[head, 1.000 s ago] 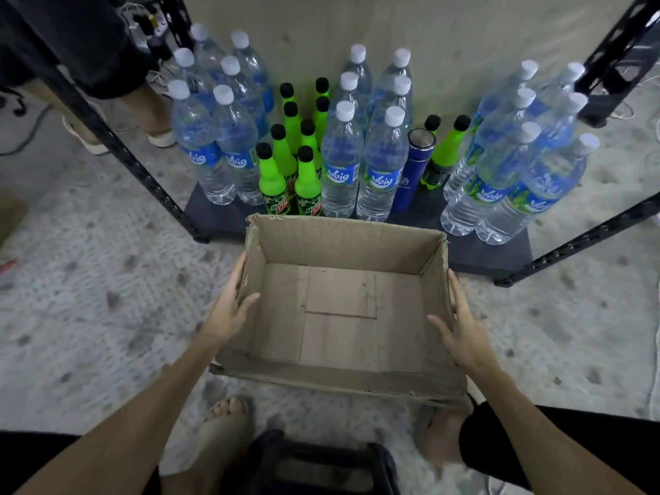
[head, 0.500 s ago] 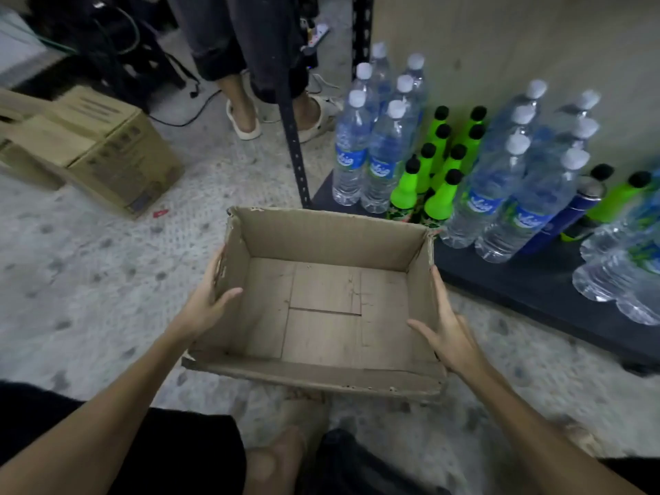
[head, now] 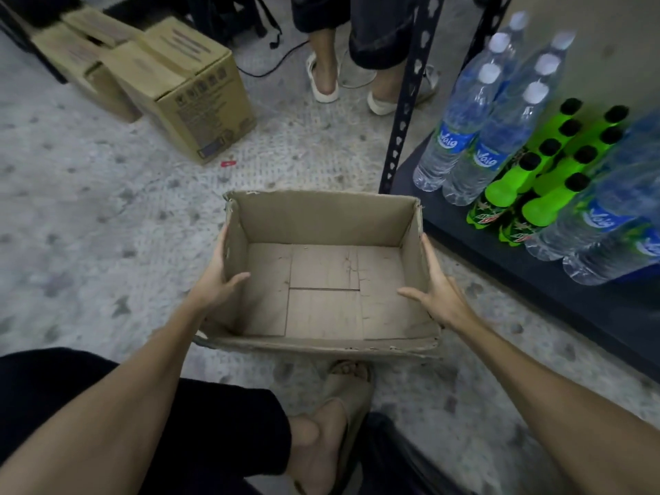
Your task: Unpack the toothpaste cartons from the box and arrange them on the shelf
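Two hands are recorded at one open cardboard box (head: 323,280), which is held just above or on the speckled floor (head: 89,216); which of the two cannot be told. Left hand (head: 214,284): fingers laid along the outside of the left wall, thumb hooked over the rim to the inside, so that the wall is gripped. Right hand (head: 437,291): fingers laid along the outside of the right wall, thumb reaching over the rim inward, the wall likewise gripped. Box interior: bare bottom flaps only; no toothpaste cartons are seen in it. Shelf (head: 535,266): dark lowest board, right of the box and just beside its far right corner, framed by a perforated black upright (head: 403,112). Shelf contents listed: clear water bottles (head: 460,116) with blue labels and green soda bottles (head: 535,194) with black caps; no toothpaste cartons are visible among them. Also noted: closed brown cartons (head: 185,91) on the floor at far left, and a second person's sandalled feet (head: 321,80) behind. Progress, as judged: the held box is emptied, so unpacking from it appears finished; whether the cartons were arranged on another level cannot be confirmed. Remaining, as judged: disposal of the empty box, and possibly the closed cartons, contents unknown.
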Motion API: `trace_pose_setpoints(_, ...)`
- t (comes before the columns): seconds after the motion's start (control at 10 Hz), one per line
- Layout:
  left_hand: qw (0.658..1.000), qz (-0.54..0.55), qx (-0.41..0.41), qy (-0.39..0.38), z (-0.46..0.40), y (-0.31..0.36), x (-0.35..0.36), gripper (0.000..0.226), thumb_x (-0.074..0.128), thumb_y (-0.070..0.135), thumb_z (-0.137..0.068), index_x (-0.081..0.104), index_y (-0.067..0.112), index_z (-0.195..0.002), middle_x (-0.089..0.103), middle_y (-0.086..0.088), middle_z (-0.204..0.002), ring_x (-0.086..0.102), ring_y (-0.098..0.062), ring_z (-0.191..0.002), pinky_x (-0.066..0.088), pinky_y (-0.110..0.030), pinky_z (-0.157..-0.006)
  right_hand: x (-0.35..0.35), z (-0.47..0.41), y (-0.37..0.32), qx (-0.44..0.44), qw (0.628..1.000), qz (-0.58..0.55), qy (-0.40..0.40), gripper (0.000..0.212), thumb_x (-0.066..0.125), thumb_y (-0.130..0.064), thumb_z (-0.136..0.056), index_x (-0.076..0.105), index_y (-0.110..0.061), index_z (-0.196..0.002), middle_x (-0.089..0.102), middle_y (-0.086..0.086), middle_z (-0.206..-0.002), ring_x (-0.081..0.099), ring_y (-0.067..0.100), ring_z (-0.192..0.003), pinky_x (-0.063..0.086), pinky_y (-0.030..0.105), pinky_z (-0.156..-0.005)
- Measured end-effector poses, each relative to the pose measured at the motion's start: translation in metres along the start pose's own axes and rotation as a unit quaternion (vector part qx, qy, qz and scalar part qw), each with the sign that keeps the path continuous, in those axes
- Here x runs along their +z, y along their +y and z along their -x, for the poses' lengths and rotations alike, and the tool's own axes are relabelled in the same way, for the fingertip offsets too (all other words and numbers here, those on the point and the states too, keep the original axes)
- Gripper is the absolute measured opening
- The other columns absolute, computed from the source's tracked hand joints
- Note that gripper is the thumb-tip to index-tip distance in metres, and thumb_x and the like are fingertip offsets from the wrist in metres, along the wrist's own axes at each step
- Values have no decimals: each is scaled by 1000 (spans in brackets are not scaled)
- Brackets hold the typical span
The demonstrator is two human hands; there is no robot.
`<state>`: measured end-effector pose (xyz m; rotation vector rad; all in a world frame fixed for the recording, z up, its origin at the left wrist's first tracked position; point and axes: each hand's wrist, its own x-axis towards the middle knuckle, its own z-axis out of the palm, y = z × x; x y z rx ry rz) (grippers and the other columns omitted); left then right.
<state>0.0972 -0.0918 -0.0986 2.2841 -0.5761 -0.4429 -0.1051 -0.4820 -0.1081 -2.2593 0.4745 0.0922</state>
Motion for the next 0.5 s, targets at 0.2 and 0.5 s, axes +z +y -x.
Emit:
trace_pose_setpoints(0.2, 1000, -21, 6, -11, -2, -23, -1, 123, 82, 13, -81, -13, 17, -160, -8, 0, -170, 1, -17, -157, 10, -41, -127, 12, -15, 0, 68, 994, -81, -40, 129, 86, -33, -77, -15, -41, -156, 5, -9, -167, 16, 21, -153, 20, 46, -124)
trace_pose_setpoints(0.5, 954, -234, -84, 167, -25, 50, 37, 94, 72, 34, -89, 14, 4, -157, 16, -29, -159, 12, -46, -149, 14, -58, -120, -5, 9, -5, 77, 996, 40, 8, 106, 56, -73, -84, -22, -50, -151, 20, 1, -166, 26, 42, -148, 19, 58, -119)
